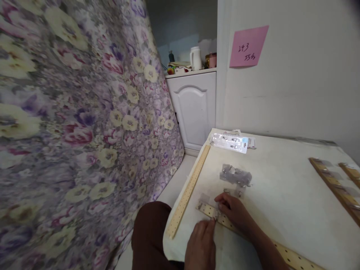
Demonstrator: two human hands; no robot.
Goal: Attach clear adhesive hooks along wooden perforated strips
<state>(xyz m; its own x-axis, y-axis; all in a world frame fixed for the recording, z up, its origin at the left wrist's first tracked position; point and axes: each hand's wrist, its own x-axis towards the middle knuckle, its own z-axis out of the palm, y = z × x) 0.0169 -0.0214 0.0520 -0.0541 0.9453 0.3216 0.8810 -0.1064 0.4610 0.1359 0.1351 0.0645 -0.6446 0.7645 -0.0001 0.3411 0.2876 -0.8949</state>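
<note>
A pale wooden strip with rows of holes point(291, 257) lies slantwise across the near part of the table, passing under my right forearm. My left hand point(200, 240) is at its near edge, fingers bent together, with the fingertips at a small metal piece point(216, 216). From the far side my right hand point(231, 208) reaches in, thumb and forefinger closed by a clear plastic piece point(221, 213) on the strip. What exactly lies in either pinch is too small to make out. Another metal fitting point(200, 204) sits near the strip's left end.
A second holed strip point(189, 189) lies along the table's left edge. Beyond my hands are small clear plastic pieces with metal clips point(235, 175). Blister packaging point(229, 142) rests at the back. Brown wooden strips point(333, 183) lie at right. A floral curtain point(92, 112) hangs at left.
</note>
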